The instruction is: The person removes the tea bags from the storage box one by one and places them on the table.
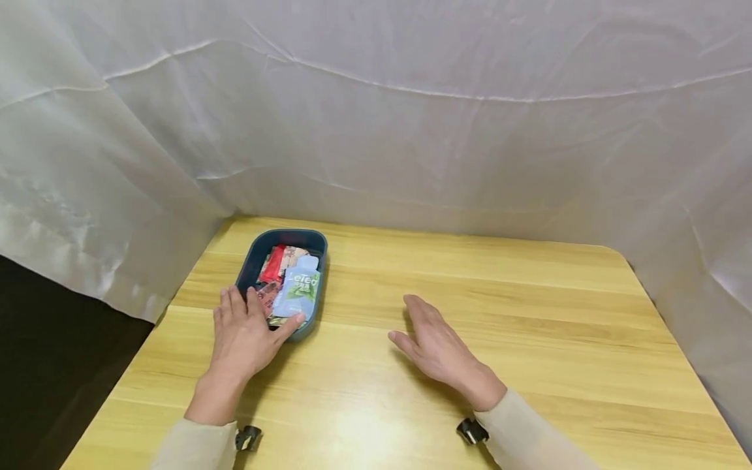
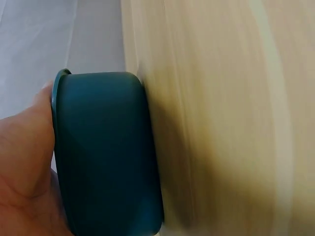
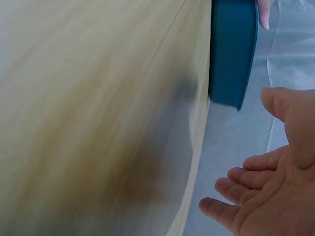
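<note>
Pouch [image 1: 298, 297], lt. blue, is showing white lettering, approx. "LeTea", above a green leaf print; its smaller print is coming out too tiny to read. It's lying face up in a dk. teal tub [image 2: 108, 152], w/ a red packet [image 1: 273, 264] & patterned packs [image 1: 268, 295] beside it. Tub's sitting on the far-L part of the table [image 1: 529, 300]. L hand [image 1: 243, 343] is touching the tub's near end, thumb at the R rim, fingers at the L, lying mostly straight & slightly spread. R hand [image 1: 443, 349] is hovering over the table, well apart from the tub, fingers extending loosely, close tog., thumb apart. Pale cloth [image 1: 411, 150] is hanging behind.
</note>
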`<state>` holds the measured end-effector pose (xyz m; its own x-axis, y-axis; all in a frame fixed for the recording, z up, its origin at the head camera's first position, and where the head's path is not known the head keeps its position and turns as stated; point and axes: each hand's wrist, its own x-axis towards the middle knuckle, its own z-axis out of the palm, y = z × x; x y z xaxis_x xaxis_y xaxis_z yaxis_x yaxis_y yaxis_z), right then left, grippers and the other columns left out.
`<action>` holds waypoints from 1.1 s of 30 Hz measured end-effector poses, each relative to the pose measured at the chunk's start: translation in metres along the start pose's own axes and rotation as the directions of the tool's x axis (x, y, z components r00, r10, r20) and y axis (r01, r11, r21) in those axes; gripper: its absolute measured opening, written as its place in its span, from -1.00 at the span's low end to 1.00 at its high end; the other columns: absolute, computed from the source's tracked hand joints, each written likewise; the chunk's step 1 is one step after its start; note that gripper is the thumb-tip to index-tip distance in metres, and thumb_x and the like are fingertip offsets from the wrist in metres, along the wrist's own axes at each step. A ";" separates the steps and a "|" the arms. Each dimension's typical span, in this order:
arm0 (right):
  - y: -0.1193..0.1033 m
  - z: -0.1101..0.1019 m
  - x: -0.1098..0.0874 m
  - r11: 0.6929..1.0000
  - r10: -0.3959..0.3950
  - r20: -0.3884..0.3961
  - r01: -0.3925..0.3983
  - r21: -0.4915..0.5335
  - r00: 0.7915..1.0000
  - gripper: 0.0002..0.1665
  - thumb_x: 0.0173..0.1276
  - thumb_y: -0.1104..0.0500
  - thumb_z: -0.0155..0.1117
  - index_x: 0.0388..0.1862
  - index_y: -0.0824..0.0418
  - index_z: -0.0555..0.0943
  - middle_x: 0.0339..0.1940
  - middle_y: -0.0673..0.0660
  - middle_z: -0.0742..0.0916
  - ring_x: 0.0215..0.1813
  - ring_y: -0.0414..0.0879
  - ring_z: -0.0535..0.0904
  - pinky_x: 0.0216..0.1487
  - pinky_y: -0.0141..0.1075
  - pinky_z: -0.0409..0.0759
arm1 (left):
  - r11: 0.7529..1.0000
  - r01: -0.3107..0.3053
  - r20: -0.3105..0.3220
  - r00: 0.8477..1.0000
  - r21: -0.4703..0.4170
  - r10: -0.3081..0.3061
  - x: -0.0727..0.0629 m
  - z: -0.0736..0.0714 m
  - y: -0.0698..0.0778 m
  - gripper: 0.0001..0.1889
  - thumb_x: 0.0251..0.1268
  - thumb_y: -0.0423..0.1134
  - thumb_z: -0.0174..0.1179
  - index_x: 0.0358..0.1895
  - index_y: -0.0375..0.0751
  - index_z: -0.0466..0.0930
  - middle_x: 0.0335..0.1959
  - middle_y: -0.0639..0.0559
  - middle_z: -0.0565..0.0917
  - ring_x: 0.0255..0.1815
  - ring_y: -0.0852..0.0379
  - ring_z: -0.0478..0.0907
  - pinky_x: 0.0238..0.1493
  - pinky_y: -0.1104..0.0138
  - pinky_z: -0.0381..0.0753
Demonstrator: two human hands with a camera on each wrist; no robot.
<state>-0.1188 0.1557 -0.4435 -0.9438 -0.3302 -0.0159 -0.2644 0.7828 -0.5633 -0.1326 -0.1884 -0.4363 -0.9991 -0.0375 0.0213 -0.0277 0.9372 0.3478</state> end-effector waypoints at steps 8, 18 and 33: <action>-0.010 0.003 0.006 1.000 -0.015 -0.012 0.015 0.011 1.000 -0.03 0.63 -0.18 0.19 0.72 0.31 0.09 0.71 0.34 0.25 0.71 0.24 0.17 0.67 0.15 0.22 | 0.998 -0.065 -0.001 0.998 -0.014 0.065 -0.004 0.020 0.045 0.35 0.27 0.59 0.12 0.59 -0.68 -0.01 0.61 -0.73 -0.14 0.69 -0.58 -0.28 0.63 -0.39 -0.16; -0.017 0.005 0.012 0.996 -0.091 -0.085 0.089 -0.021 0.992 -0.10 0.65 -0.06 0.19 0.69 0.39 0.13 0.68 0.41 0.29 0.67 0.28 0.23 0.64 0.16 0.26 | 0.983 -0.179 -0.033 0.984 -0.042 0.177 -0.027 0.041 0.098 0.30 0.27 0.57 0.15 0.58 -0.66 0.09 0.60 -0.72 -0.05 0.70 -0.53 -0.18 0.65 -0.31 -0.02; -0.020 0.008 0.013 0.998 -0.050 -0.096 0.046 -0.034 0.994 -0.08 0.61 -0.03 0.23 0.69 0.41 0.12 0.69 0.43 0.26 0.68 0.29 0.22 0.66 0.14 0.24 | 0.961 -0.261 0.072 0.961 -0.088 0.268 -0.019 0.026 0.070 0.29 0.27 0.51 0.23 0.66 -0.53 -0.05 0.70 -0.49 -0.08 0.74 -0.42 -0.22 0.61 -0.39 0.00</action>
<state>-0.1244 0.1314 -0.4390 -0.9442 -0.3165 0.0913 -0.3146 0.7842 -0.5349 -0.1162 -0.1132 -0.4369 -0.9696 0.2401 0.0460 0.2375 0.8801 0.4111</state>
